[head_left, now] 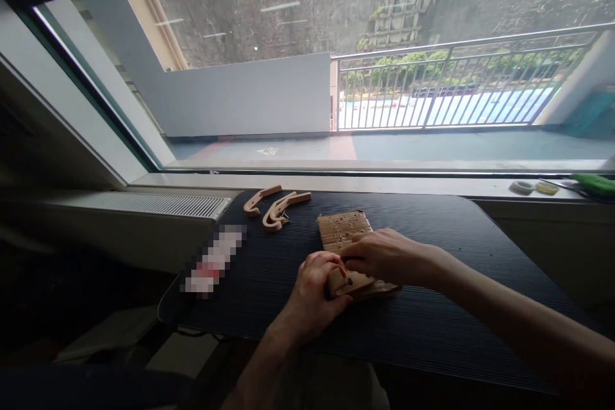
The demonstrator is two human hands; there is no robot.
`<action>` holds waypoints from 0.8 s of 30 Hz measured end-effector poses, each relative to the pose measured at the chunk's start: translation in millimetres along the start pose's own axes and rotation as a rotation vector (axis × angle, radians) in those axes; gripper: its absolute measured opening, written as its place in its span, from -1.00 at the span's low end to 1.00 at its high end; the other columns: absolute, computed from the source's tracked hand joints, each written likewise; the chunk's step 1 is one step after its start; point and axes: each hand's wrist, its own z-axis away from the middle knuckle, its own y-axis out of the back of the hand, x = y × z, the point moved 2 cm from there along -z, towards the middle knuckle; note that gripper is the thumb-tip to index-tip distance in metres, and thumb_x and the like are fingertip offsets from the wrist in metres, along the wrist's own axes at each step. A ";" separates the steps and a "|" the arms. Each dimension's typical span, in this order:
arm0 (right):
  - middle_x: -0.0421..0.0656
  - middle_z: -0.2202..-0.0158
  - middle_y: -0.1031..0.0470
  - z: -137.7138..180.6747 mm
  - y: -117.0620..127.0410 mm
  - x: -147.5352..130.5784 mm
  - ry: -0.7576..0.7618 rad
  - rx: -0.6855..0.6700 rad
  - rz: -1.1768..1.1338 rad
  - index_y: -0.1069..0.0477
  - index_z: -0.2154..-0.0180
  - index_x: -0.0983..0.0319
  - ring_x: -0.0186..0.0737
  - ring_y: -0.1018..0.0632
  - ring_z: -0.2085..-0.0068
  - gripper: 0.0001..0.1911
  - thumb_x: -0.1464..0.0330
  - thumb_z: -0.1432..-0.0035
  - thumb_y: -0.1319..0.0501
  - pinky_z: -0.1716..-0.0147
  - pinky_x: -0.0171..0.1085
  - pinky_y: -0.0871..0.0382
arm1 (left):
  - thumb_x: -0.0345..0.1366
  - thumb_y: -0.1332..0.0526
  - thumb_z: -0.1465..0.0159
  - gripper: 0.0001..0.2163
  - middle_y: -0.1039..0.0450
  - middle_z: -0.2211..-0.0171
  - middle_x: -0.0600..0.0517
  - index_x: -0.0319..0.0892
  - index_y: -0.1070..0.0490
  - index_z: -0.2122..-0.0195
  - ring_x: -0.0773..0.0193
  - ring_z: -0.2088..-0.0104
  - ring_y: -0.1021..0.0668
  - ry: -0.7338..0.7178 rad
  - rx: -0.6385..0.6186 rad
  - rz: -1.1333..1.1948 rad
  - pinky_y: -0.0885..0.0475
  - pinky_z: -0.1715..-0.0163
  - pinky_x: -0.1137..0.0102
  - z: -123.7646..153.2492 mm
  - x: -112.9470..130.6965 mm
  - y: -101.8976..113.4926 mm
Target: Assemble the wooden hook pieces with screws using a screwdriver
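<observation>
My left hand is curled into a grip on a small wooden piece at the near end of a piece of cardboard lying on the black table. My right hand reaches in from the right, fingers bent, pressing on the same wooden piece and the cardboard. A small dark screw or hole shows on the wooden piece between my hands. Small bits lie scattered on the cardboard.
Curved wooden pieces lie at the table's far left, with small metal parts beside them. A blurred white-and-red object lies on the left. Tape rolls and a green item sit on the windowsill at right. A radiator grille is left.
</observation>
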 end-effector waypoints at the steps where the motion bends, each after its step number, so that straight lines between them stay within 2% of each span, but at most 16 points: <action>1: -0.16 0.27 -0.52 -0.2 -2.5 1.8 -0.014 0.002 0.003 -0.45 0.20 0.12 -0.16 -0.52 0.27 -0.72 0.29 -0.24 0.01 0.38 -0.29 -0.22 | -0.43 -0.34 0.03 -0.70 -0.34 0.00 -0.02 -0.11 -0.42 0.24 0.12 -0.07 -0.32 0.007 -0.007 0.005 -0.24 -0.12 0.21 -0.4 -0.2 0.3; 5: -0.09 0.20 -0.52 4.7 -8.5 5.6 -0.060 0.040 -0.056 -0.39 0.04 0.19 -0.15 -0.52 0.22 -0.67 0.38 -0.19 -0.02 0.33 -0.28 -0.26 | -0.41 -0.35 0.03 -0.73 -0.33 0.00 -0.01 -0.10 -0.44 0.27 0.14 -0.08 -0.31 0.005 -0.016 0.020 -0.24 -0.12 0.25 -2.1 -1.2 0.8; 9: -0.12 0.23 -0.52 7.0 -9.7 3.9 -0.016 0.047 -0.106 -0.45 0.13 0.19 -0.17 -0.51 0.17 -0.72 0.43 -0.15 -0.05 0.27 -0.30 -0.25 | -0.43 -0.34 0.03 -0.72 -0.34 0.01 0.01 -0.09 -0.46 0.26 0.17 -0.07 -0.31 0.015 -0.019 0.017 -0.25 -0.11 0.28 -2.6 -1.3 -0.3; 11: -0.15 0.21 -0.50 7.7 -9.5 3.1 0.011 0.018 -0.112 -0.47 0.14 0.15 -0.20 -0.51 0.20 -0.71 0.44 -0.13 -0.08 0.29 -0.32 -0.24 | -0.44 -0.34 0.03 -0.69 -0.34 0.01 0.01 -0.08 -0.45 0.22 0.17 -0.07 -0.31 0.011 -0.022 0.008 -0.25 -0.11 0.28 -2.6 -0.5 -0.8; 14: -0.17 0.18 -0.46 9.1 -6.9 3.9 -0.011 0.054 -0.098 -0.46 0.11 0.10 -0.24 -0.50 0.24 -0.69 0.42 -0.16 -0.07 0.33 -0.33 -0.23 | -0.42 -0.34 0.01 -0.71 -0.34 0.00 0.02 -0.08 -0.45 0.23 0.17 -0.08 -0.31 0.016 -0.016 -0.011 -0.25 -0.11 0.27 -2.6 0.5 -1.0; 18: -0.20 0.25 -0.45 10.0 -5.5 2.5 0.027 0.024 -0.082 -0.50 0.20 0.12 -0.28 -0.49 0.29 -0.75 0.42 -0.13 -0.10 0.36 -0.36 -0.21 | -0.40 -0.35 0.01 -0.68 -0.35 0.01 0.02 -0.07 -0.44 0.20 0.16 -0.07 -0.32 0.007 -0.035 -0.032 -0.25 -0.11 0.26 -2.7 1.1 -1.3; 22: -0.19 0.22 -0.46 10.1 -5.2 4.1 0.020 0.087 -0.086 -0.49 0.15 0.10 -0.28 -0.48 0.27 -0.73 0.38 -0.18 -0.08 0.34 -0.35 -0.21 | -0.41 -0.34 0.01 -0.71 -0.34 -0.01 0.01 -0.09 -0.44 0.23 0.15 -0.08 -0.31 0.005 -0.023 -0.036 -0.24 -0.11 0.24 -2.3 0.7 -1.3; 24: -0.21 0.24 -0.46 10.5 -6.8 6.4 0.035 0.061 -0.078 -0.49 0.14 0.07 -0.28 -0.48 0.28 -0.72 0.39 -0.16 -0.09 0.35 -0.35 -0.20 | -0.41 -0.35 0.01 -0.71 -0.35 0.00 0.02 -0.08 -0.44 0.23 0.15 -0.07 -0.31 -0.010 -0.037 -0.033 -0.24 -0.10 0.25 -1.9 0.6 -2.2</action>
